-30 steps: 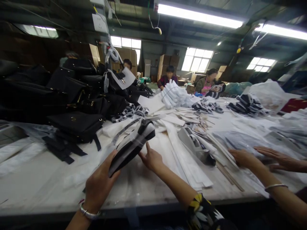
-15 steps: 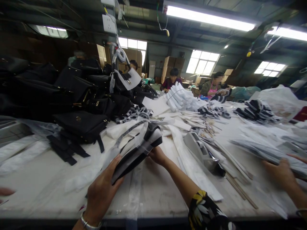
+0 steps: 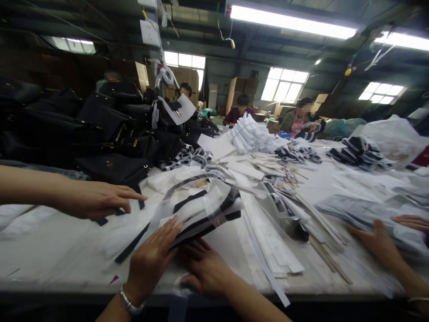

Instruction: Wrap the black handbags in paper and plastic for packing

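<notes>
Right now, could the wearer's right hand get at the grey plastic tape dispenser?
Probably yes: only flat white strips seem to lie between the right hand and the dispenser.

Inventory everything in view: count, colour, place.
Handbags: many, black, piled left.
Taped bundle: one, black, grey, white, centre.
Tape dispenser: one, grey, right of bundle.
Strips: many, white, mid-table.
Tied rolls: one bunch, white, behind strips.
Striped pieces: several piles, black, grey, across table.
Plastic-covered pack: one, grey, right.
Tube lights: two, white, overhead.
Windows: four, white, far end.
Table: one, whitish, underneath.
People: four, mixed colours, beyond table.
Nearby co-workers' hands: three, bare, left and right.
Left hand: one, bare, on bundle.
Right hand: one, bare, by bundle.
</notes>
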Tool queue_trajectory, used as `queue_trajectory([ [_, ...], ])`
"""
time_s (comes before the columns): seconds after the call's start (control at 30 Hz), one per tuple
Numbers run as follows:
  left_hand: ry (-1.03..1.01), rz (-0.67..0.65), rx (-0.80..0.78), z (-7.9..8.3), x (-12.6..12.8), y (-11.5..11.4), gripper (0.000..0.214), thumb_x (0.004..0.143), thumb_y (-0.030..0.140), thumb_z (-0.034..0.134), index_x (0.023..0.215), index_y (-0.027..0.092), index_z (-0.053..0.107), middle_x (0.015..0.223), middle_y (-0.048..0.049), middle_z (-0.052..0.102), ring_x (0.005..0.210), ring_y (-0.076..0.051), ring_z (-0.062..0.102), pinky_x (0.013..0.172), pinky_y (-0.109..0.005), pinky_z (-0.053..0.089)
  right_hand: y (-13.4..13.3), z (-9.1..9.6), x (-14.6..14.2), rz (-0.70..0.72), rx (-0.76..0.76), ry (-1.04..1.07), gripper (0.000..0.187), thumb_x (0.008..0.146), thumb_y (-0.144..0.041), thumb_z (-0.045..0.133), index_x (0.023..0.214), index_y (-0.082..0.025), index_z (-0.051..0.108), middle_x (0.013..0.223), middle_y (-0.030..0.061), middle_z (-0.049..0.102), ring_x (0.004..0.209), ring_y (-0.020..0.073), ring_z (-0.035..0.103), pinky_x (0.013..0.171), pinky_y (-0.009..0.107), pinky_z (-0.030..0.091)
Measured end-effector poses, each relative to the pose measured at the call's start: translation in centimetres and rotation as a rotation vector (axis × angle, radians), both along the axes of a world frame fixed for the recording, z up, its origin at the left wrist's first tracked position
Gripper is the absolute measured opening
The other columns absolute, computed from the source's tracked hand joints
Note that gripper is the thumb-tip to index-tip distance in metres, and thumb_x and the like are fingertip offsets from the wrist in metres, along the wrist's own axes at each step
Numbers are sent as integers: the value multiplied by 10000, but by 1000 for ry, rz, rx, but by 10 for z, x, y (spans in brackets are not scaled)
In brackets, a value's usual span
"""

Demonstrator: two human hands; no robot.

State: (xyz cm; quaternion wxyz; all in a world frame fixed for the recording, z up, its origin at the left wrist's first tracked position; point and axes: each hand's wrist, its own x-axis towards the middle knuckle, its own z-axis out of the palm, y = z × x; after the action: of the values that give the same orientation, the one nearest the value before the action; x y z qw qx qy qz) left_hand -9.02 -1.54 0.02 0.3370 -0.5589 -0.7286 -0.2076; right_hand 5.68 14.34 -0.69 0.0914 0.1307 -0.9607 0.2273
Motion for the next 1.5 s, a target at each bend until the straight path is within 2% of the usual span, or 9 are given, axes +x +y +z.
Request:
queue_trajectory([
  [0.13, 126, -117, 3, 1, 16, -2, 471, 950, 69, 470, 1396, 218, 488, 1411, -106, 557, 1282, -236, 546, 988, -391, 523, -1, -1, 16, 106, 68, 237, 377, 982, -407, 477, 1242, -159, 589, 1234, 98, 672, 1201, 236, 566, 1064, 359, 431],
  [0.27, 182, -193, -61, -1, 29, -7, 462, 968, 55, 424, 1367, 266, 522, 1378, -83, 590, 1277, -227, 550, 970, -395, 544, -2, 30, 40, 288, 3, 500, 177, 953, -241, 542, 1038, -121, 640, 966, 82, 737, 969, 180, 657, 906, 240, 514],
  [0.37, 243, -221, -78, -3, 35, -9, 434, 975, 78, 428, 1330, 290, 562, 1327, -52, 634, 1235, -226, 586, 959, -381, 555, 19, 66, 32, -60, -200, 452, 152, 946, -221, 519, 982, -165, 656, 912, 81, 715, 908, 189, 656, 863, 296, 523],
  [0.5, 252, -234, -76, -11, 37, -5, 452, 982, 82, 414, 1326, 334, 562, 1338, -22, 629, 1245, -200, 576, 1014, -352, 518, 70, 79, -29, -655, -491, -109, 225, 906, -388, 580, 903, -191, 688, 944, 78, 712, 909, 207, 648, 820, 310, 511],
  [0.77, 212, -250, -6, -11, 37, -2, 410, 997, 131, 402, 1284, 342, 603, 1284, -19, 667, 1203, -187, 608, 1037, -340, 491, 106, 25, -142, -811, -683, -480, 400, 754, -415, 748, 498, -165, 569, 452, 21, 556, 457, 142, 552, 476, 245, 438],
  [0.9, 240, -243, 21, -4, 34, -2, 403, 999, 144, 394, 1235, 359, 640, 1217, -6, 705, 1125, -174, 659, 1007, -314, 506, 100, 17, -147, -761, -865, -392, 229, 743, -365, 765, 699, -163, 667, 640, 14, 662, 605, 126, 623, 557, 210, 472],
  [1.13, 348, -204, 32, 5, 31, 8, 396, 1024, 221, 352, 1253, 393, 624, 1141, 37, 736, 1057, -127, 689, 1126, -312, 377, 88, 19, -145, -652, -986, -300, 338, 762, -439, 725, 878, -123, 694, 885, 86, 741, 769, 166, 713, 644, 230, 505],
  [1.37, 303, -186, -23, -12, 40, 10, 363, 1014, 278, 384, 1287, 388, 597, 1205, 26, 710, 1073, -166, 686, 913, -260, 563, 88, 17, -145, -720, -829, -252, 283, 833, -275, 626, 1076, -135, 660, 1026, 132, 727, 907, 236, 709, 765, 363, 555],
  [1.5, 259, -174, -33, -17, 45, 7, 347, 1006, 294, 417, 1295, 373, 592, 1233, 15, 696, 1104, -182, 672, 919, -279, 566, 89, 40, -112, -673, -559, -15, 586, 771, -120, 641, 1343, -199, 539, 1408, 146, 524, 1287, 286, 494, 1096, 486, 361],
])
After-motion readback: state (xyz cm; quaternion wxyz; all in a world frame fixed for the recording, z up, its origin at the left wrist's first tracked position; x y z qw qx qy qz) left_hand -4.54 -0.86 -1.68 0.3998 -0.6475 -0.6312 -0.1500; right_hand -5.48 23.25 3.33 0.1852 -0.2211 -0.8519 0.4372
